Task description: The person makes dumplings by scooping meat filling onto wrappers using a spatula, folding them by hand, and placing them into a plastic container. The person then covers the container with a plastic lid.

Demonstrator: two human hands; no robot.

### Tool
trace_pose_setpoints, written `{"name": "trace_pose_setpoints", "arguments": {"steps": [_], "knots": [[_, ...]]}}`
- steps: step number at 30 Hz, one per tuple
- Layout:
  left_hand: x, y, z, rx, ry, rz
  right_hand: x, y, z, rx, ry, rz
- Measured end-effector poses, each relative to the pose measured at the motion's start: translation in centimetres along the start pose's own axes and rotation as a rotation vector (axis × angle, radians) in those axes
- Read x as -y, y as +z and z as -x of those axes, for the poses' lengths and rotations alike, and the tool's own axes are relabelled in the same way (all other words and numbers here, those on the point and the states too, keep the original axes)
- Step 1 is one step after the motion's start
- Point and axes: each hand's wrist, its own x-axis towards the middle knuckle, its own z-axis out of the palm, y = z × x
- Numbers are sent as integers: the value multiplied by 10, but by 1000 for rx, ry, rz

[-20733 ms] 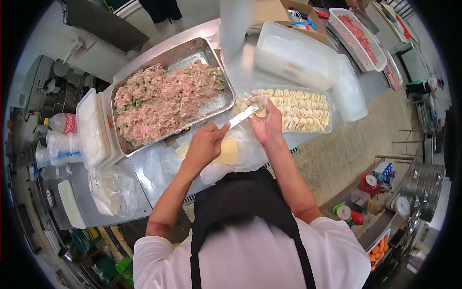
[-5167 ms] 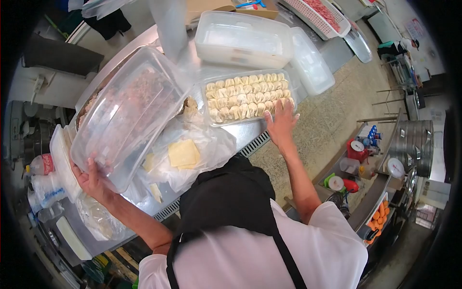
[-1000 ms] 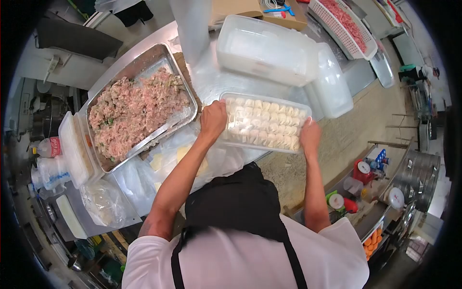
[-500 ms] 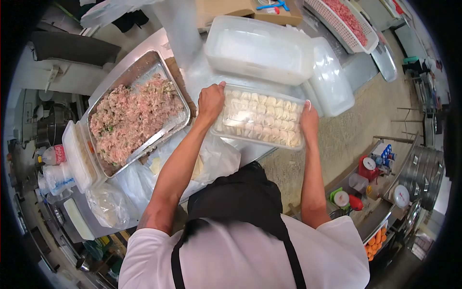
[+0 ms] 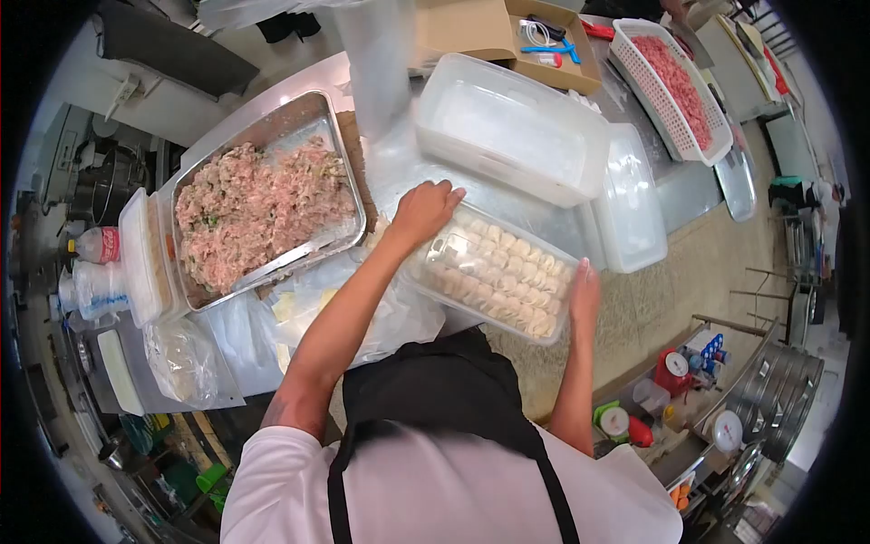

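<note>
A clear plastic container of dumplings [image 5: 500, 275] spans the gap between my two hands, its see-through lid on and rows of pale dumplings showing inside. My left hand [image 5: 424, 214] is closed over its far left corner, fingers curled on the rim. At the opposite end, my right hand [image 5: 584, 297] grips the short side with the thumb up along the edge. The container slants, its right end nearer my body and past the table edge. Just beyond it stands a larger translucent plastic box [image 5: 517, 127].
A metal tray of minced filling [image 5: 263, 213] lies to the left, beside a lidded container [image 5: 145, 258] and plastic bags [image 5: 186, 363]. A translucent lid [image 5: 634, 204] is at the right. Farther back are a cardboard box [image 5: 462, 32] and a white basket of meat [image 5: 671, 86].
The dumpling container has turned clockwise in view, its right end dropping toward my body. Both hands moved with it, still gripping. The camera view has also shifted slightly.
</note>
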Motion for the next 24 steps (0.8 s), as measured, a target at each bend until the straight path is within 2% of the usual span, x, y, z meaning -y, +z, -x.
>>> {"name": "trace_pose_setpoints", "arguments": {"steps": [1, 3, 6, 11, 16, 18, 22, 24], "knots": [[3, 2, -5, 10, 2, 1, 2, -1, -4, -2, 10, 2], [8, 1, -14, 97, 158, 71, 7, 1, -17, 46, -71, 146], [7, 4, -14, 82, 96, 23, 1, 10, -25, 26, -80, 47], [10, 6, -16, 46, 123, 62, -2, 14, -31, 38, -103, 95], [6, 5, -15, -2, 8, 105, -5, 15, -35, 12, -133, 104], [8, 6, -12, -66, 36, 130, -3, 13, -33, 48, -50, 10], [18, 13, 9, -236, 86, 179, -27, 11, -33, 86, -124, -80], [21, 15, 39, -228, 36, 164, -26, 3, -7, 183, 57, -172]]}}
